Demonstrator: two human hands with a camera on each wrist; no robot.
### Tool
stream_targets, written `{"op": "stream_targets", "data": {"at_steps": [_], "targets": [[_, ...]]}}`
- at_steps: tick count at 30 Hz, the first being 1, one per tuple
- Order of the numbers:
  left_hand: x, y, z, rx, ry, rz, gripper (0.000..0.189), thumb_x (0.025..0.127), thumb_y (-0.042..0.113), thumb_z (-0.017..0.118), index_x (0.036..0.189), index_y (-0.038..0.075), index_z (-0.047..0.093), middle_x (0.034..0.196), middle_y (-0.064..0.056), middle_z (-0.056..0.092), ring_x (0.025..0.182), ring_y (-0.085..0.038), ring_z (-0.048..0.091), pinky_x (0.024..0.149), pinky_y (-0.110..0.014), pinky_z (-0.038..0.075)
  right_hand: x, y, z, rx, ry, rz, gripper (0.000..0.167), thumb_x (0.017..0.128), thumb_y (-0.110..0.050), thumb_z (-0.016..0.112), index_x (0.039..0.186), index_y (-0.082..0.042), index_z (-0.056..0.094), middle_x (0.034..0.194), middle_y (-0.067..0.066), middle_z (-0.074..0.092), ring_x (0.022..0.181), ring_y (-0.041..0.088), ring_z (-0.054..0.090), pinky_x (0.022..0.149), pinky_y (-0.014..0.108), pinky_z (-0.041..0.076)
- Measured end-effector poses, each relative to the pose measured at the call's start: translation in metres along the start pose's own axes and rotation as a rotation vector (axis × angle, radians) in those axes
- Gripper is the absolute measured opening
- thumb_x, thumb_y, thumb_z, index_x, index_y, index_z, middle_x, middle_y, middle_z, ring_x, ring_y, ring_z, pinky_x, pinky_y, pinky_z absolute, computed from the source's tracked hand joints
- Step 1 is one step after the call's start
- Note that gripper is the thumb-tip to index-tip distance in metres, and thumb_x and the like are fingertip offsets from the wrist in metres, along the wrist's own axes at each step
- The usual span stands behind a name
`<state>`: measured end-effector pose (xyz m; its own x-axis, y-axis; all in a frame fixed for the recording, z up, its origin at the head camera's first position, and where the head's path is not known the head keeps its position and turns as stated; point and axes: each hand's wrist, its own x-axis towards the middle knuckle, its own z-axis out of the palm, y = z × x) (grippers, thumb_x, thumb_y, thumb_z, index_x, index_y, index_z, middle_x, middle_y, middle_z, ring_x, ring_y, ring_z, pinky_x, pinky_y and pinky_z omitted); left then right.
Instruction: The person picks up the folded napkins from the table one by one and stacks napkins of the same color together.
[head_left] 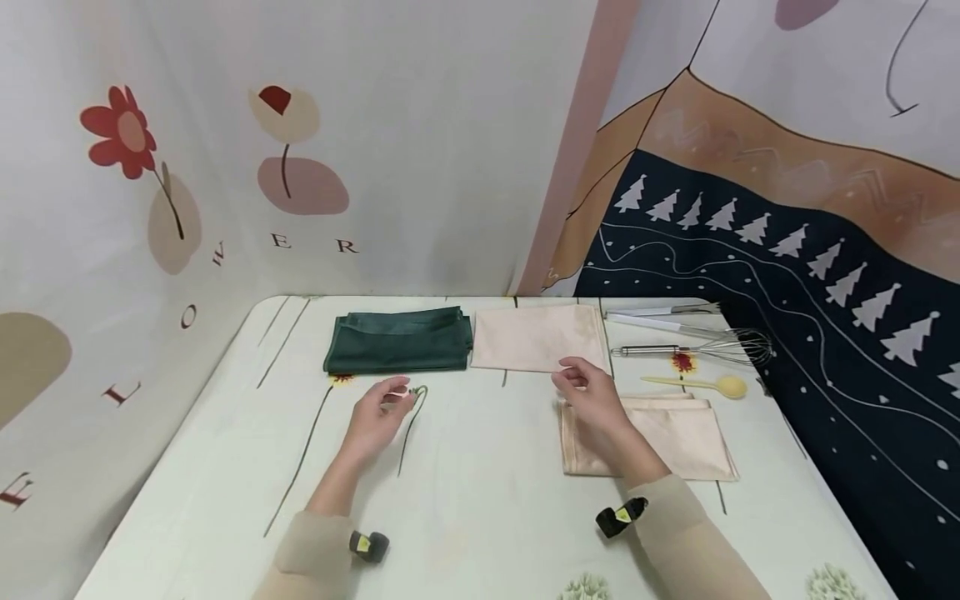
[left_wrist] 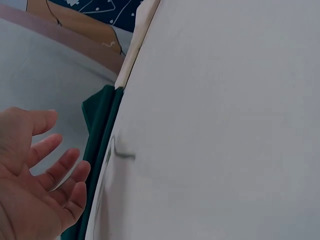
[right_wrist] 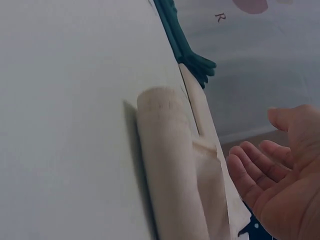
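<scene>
My left hand (head_left: 378, 417) hovers over the table with relaxed, slightly bent fingers and nothing between them. Just beyond it lies a folded dark green cloth (head_left: 397, 343), which shows edge-on in the left wrist view. To the right of that is a flat pale pink cloth (head_left: 536, 337). My right hand (head_left: 596, 400) is near this cloth's front edge, its palm bare in the right wrist view. Partly behind my right hand and forearm, a second folded pink cloth (head_left: 678, 437) rests on the table; its thick rounded fold (right_wrist: 167, 160) faces the right wrist camera. Neither hand holds anything.
A whisk (head_left: 693, 348), a yellow spoon (head_left: 731, 387) and white-handled utensils (head_left: 652, 319) lie at the table's back right. The white tablecloth (head_left: 480, 500) has printed flowers and stems. Hanging printed curtains (head_left: 420, 125) stand behind the table and along both sides.
</scene>
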<state>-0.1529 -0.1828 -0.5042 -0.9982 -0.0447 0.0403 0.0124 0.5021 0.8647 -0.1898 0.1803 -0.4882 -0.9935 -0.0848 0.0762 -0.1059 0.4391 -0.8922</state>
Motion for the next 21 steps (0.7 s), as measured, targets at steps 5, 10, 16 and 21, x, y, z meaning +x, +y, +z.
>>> {"op": "stream_targets", "data": {"at_steps": [5, 10, 16, 21], "targets": [[0.001, 0.007, 0.016, -0.008, -0.025, 0.003, 0.041, 0.100, 0.021, 0.066, 0.136, 0.003, 0.059, 0.129, -0.015, 0.059, 0.115, -0.030, 0.060, 0.097, -0.047, 0.050, -0.009, 0.010, -0.015, 0.030, 0.037, 0.038, 0.040, 0.102, -0.021, 0.063, 0.134, 0.002, 0.058, 0.113, 0.015, 0.065, 0.104, 0.026, 0.062, 0.080, 0.021, 0.053], [0.000, 0.012, 0.034, -0.036, -0.052, 0.030, 0.041, 0.100, 0.021, 0.067, 0.135, 0.003, 0.060, 0.131, -0.014, 0.059, 0.115, -0.030, 0.061, 0.099, -0.048, 0.050, -0.017, 0.019, -0.030, 0.061, 0.090, 0.063, 0.037, 0.102, -0.020, 0.063, 0.132, 0.002, 0.060, 0.112, 0.016, 0.065, 0.098, 0.018, 0.061, 0.077, 0.018, 0.052], [-0.006, 0.017, 0.056, -0.048, -0.104, 0.063, 0.040, 0.099, 0.022, 0.069, 0.133, 0.004, 0.062, 0.127, -0.011, 0.061, 0.116, -0.028, 0.060, 0.099, -0.048, 0.049, -0.023, 0.029, -0.046, 0.034, 0.125, 0.082, 0.038, 0.103, -0.025, 0.063, 0.131, 0.001, 0.062, 0.111, 0.015, 0.066, 0.094, 0.013, 0.062, 0.078, 0.018, 0.052], [-0.009, 0.028, 0.074, -0.057, -0.122, 0.105, 0.038, 0.099, 0.025, 0.068, 0.133, 0.008, 0.062, 0.129, -0.010, 0.061, 0.116, -0.027, 0.060, 0.100, -0.047, 0.050, -0.029, 0.040, -0.064, 0.008, 0.162, 0.092, 0.037, 0.102, -0.021, 0.063, 0.130, 0.003, 0.062, 0.110, 0.018, 0.068, 0.090, 0.012, 0.066, 0.076, 0.019, 0.056]]}}
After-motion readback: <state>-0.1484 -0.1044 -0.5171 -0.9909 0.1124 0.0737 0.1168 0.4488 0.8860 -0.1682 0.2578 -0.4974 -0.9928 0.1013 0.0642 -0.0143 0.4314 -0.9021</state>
